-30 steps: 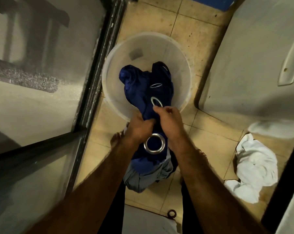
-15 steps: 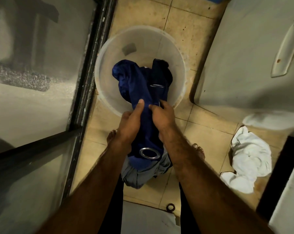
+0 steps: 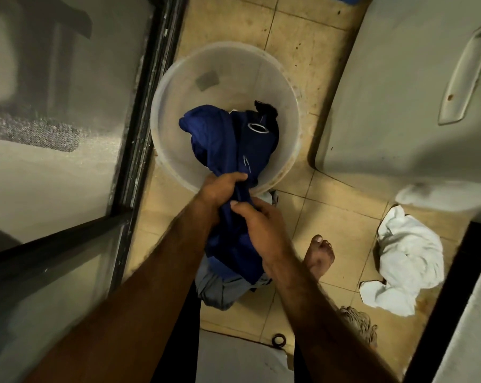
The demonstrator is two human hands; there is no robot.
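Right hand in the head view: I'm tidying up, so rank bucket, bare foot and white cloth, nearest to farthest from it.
1. Bucket, just ahead of the right hand.
2. Bare foot, to its right.
3. White cloth, far right on the floor.

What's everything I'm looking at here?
Bucket: one, translucent white, on the floor.
Blue cloth: one, dark blue, partly in the bucket.
Metal rings: two showing, silver, in the blue cloth.
Grey cloth: one, grey, under the blue cloth.
White cloth: one, white, crumpled on floor, right.
Mop head: one, pale, floor lower right.
Small ring: one, dark, floor at bottom.
Foot: one, bare, on the floor.
Left hand: one, grips the blue cloth.
Right hand: one, grips the blue cloth.
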